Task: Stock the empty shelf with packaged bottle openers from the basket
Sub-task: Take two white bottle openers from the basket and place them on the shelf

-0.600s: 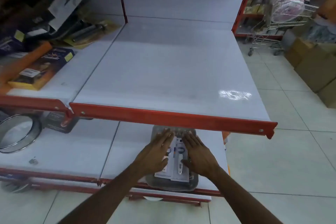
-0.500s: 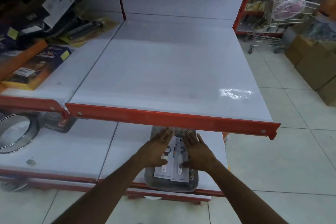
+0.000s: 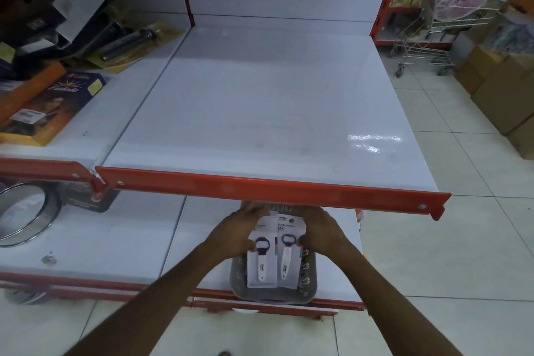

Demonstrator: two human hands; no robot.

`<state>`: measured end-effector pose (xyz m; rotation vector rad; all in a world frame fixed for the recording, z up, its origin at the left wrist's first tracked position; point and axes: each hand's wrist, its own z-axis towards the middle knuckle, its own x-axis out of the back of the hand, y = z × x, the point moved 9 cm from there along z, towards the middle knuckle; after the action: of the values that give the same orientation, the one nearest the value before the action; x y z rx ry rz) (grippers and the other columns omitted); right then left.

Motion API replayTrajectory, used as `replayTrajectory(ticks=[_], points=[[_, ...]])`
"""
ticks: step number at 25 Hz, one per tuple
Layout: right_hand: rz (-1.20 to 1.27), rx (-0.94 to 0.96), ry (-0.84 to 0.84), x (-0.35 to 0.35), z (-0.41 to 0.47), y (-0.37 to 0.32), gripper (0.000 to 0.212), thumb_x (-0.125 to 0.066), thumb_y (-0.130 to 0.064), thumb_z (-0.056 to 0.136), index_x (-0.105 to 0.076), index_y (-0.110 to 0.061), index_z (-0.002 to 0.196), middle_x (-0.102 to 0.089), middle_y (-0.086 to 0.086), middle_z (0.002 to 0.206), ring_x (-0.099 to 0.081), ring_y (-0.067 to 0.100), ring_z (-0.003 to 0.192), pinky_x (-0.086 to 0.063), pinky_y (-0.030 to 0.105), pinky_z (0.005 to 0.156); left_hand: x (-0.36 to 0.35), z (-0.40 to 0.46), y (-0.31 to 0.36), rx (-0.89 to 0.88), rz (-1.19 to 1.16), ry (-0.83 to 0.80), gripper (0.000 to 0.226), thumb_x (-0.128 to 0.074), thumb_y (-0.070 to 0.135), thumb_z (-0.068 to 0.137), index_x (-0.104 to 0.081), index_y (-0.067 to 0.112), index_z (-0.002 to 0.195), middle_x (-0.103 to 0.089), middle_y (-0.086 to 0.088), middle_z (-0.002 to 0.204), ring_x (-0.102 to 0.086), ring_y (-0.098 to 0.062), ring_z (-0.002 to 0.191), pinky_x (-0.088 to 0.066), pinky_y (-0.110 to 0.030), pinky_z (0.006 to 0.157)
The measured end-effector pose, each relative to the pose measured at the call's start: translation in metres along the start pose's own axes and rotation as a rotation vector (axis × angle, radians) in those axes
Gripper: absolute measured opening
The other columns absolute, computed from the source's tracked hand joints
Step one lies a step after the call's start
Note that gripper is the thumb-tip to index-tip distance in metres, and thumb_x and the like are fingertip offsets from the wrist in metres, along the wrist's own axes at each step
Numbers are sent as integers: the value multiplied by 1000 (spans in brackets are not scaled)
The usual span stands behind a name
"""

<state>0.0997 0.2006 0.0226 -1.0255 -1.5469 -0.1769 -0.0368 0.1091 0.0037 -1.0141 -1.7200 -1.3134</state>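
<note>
Nearest: both bare forearms are reaching down to the grey plastic basket (image 3: 310, 293) sitting on the lower white shelf board (image 3: 130, 243), at its front edge. The left hand (image 3: 235, 235) is gripping the left edge of a white-carded bottle opener with a dark-ringed head (image 3: 261, 259); its fingers are curled and pinching that card. The right hand (image 3: 323, 233) is pinching the right edge of the second white-carded bottle opener (image 3: 287, 256), fingers closed together on it. Half a second ago both palms were lying flat, fingers spread, on the packs; now the two cards are being lifted, tops tilting up towards the red shelf lip (image 3: 268, 189), lower ends still over the basket.

Beyond: the wide white upper shelf (image 3: 260, 101) is lying bare, unchanged. Left bay: a dark blue and yellow flat box (image 3: 55, 107), as before.
</note>
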Motion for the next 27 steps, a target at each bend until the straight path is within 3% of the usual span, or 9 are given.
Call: replayTrajectory(ticks=[2, 5, 8, 10, 12, 15, 20, 24, 27], points=[[131, 7, 50, 19, -29, -12, 37, -77, -6, 73, -70, -19, 106, -72, 4, 115, -68, 24, 105, -57, 36, 87, 24, -35, 11, -17, -211, 68, 50, -82, 13, 81, -63, 26, 125, -66, 2, 135, -67, -14, 113, -57, -26, 93], [179, 45, 175, 51, -77, -40, 22, -68, -6, 85, -76, -24, 94, -78, -3, 103, -73, 16, 93, -60, 27, 84, 64, -89, 37, -62, -221, 209, 23, -73, 18, 90, -67, 37, 102, -73, 14, 109, -57, 16, 86, -45, -4, 79], [192, 119, 398, 102, -129, -77, 21, -70, -15, 89, -76, -29, 104, -77, -13, 108, -72, 7, 96, -55, 17, 89, 131, -141, 60, -84, -244, 472, 22, -69, 32, 90, -63, 49, 103, -65, 34, 101, -60, 13, 80, -44, -2, 75], [294, 194, 569, 150, -162, -103, 26, -75, -15, 85, -72, -34, 103, -75, -26, 98, -69, -5, 90, -55, 7, 76, 187, -171, 74, -115, -322, 658, 25, -70, 39, 87, -62, 55, 105, -68, 40, 99, -65, 7, 82, -46, 0, 68], [481, 262, 670, 197, -173, -120, 28, -75, -15, 84, -67, -38, 99, -73, -30, 89, -69, -9, 83, -52, 4, 67, 230, -176, 78, -170, -448, 770, 27, -68, 46, 86, -62, 52, 111, -74, 26, 100, -70, -2, 81, -53, -7, 70], [652, 339, 758, 267, -173, -140, 26, -70, -19, 86, -67, -40, 101, -74, -23, 93, -72, 4, 82, -57, 11, 63, 297, -177, 79, -200, -681, 900, 33, -74, 38, 84, -58, 42, 112, -71, -2, 70, -65, -10, 59, -53, -18, 60], [788, 256, 677, 312, -71, -129, 26, -64, -2, 90, -71, -20, 108, -71, 16, 100, -73, 24, 88, -63, 38, 71, 342, -91, 47, -97, -835, 879, 27, -72, 6, 90, -64, 30, 100, -71, 8, 60, -53, -19, 59, -42, -27, 55], [655, 88, 559, 282, 1, -111, 25, -64, -4, 88, -74, -12, 109, -74, 14, 111, -72, 31, 93, -62, 42, 78, 314, -29, 1, 167, -830, 725, 22, -71, 0, 89, -64, 9, 108, -70, -20, 95, -64, -24, 76, -49, -32, 68], [596, 17, 495, 256, 24, -95, 22, -65, -8, 89, -74, -9, 109, -74, 16, 113, -72, 32, 96, -59, 48, 89, 294, -14, -22, 257, -769, 672, 30, -74, 7, 88, -65, 4, 116, -71, -25, 113, -68, -31, 94, -53, -38, 84]])
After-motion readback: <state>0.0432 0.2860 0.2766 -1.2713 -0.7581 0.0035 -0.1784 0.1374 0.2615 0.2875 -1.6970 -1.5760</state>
